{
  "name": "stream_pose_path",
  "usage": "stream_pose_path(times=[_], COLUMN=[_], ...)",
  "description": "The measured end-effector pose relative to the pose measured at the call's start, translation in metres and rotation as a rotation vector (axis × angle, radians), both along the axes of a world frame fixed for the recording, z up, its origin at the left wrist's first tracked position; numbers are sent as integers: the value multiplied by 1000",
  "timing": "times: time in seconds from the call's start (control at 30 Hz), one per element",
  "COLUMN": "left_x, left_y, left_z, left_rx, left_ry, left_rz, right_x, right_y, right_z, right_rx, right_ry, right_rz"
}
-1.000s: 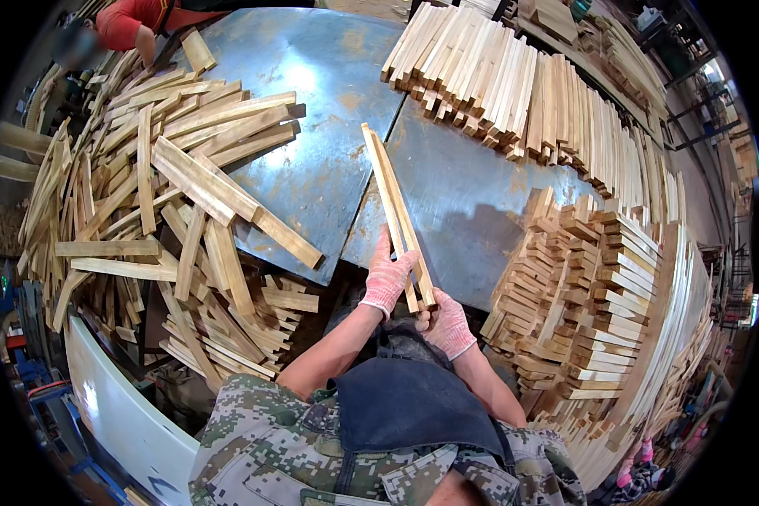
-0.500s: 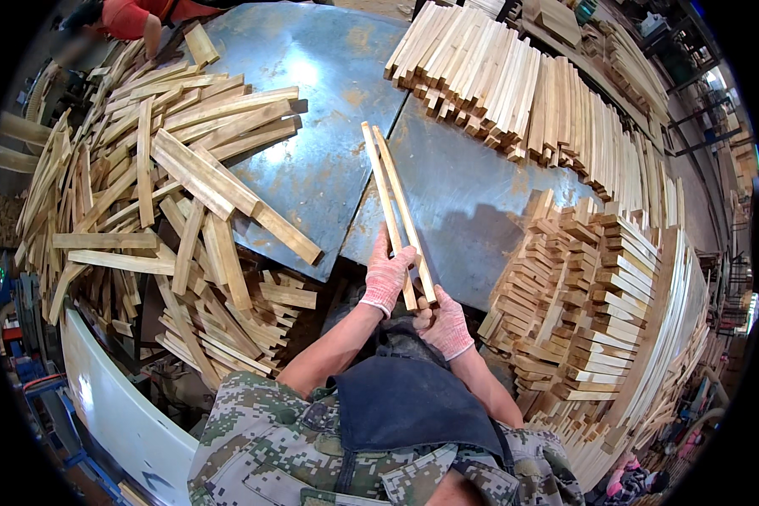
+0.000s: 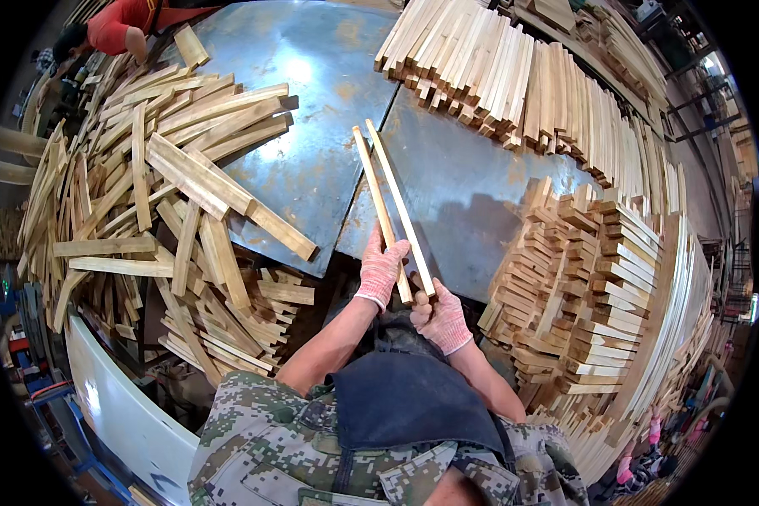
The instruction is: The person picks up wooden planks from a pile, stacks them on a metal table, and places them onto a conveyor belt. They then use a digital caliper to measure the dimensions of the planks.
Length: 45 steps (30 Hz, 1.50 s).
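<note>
I note two long, thin, pale wooden slats (image 3: pixel 392 202) held over the grey-blue metal table (image 3: pixel 312 152). Their near ends sit at the table's near edge and they run away across its surface, angled up and to the left. The two lie side by side, nearly parallel, with a narrow gap between them that closes toward the far tips. Both are straight, square-edged and light tan, the left one slightly yellower.

My left hand (image 3: pixel 383 268), in a pinkish knit glove, is closed around the near part of the left slat, fingers wrapped over it. My right hand (image 3: pixel 441 316), gloved alike, sits just nearer than the left hand, off the table's near edge, and grips the near end of the right slat from below.

I see no packages, labels or signs that I can make out.

On the table's left lies a loose heap of short wooden boards (image 3: pixel 160 202). Along its far right edge runs a row of pale wooden slats (image 3: pixel 514 84). To the table's right stands a neat stack of wooden pieces (image 3: pixel 590 295).
</note>
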<state>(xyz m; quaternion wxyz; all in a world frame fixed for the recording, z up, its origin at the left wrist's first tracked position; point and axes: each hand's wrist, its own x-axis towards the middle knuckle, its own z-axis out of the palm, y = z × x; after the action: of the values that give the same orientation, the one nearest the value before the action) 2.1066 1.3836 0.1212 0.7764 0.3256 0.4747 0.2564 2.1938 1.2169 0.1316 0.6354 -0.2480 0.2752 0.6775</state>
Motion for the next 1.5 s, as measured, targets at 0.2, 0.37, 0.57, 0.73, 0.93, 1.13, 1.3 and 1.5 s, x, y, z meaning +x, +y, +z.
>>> stream_pose_path(times=[0.2, 0.37, 0.57, 0.73, 0.93, 1.13, 1.3, 1.5], left_x=[9, 6, 14, 16, 10, -3, 13, 33], left_y=[1, -7, -10, -16, -13, 24, 71, 130], left_z=[10, 4, 2, -20, -10, 21, 2, -7], left_rx=[89, 87, 94, 241, 214, 209, 156, 82], left_ry=[16, -8, 78, 211, 233, 106, 106, 77], left_rz=[-30, -66, -52, 11, 7, 26, 70, 36], right_x=[1, 2, 4, 11, 2, 18, 41, 53], right_y=[-2, 0, 0, -5, 5, 13, 25, 78], right_z=[6, 29, 24, -14, 20, -4, -15, -5], right_rx=[-66, -53, -246, -5, -37, -4, 69, 8], right_ry=[35, -41, -303, -296, -516, -398, -329, -434], right_rz=[-21, 209, 436, 287, 263, 270, 181, 201])
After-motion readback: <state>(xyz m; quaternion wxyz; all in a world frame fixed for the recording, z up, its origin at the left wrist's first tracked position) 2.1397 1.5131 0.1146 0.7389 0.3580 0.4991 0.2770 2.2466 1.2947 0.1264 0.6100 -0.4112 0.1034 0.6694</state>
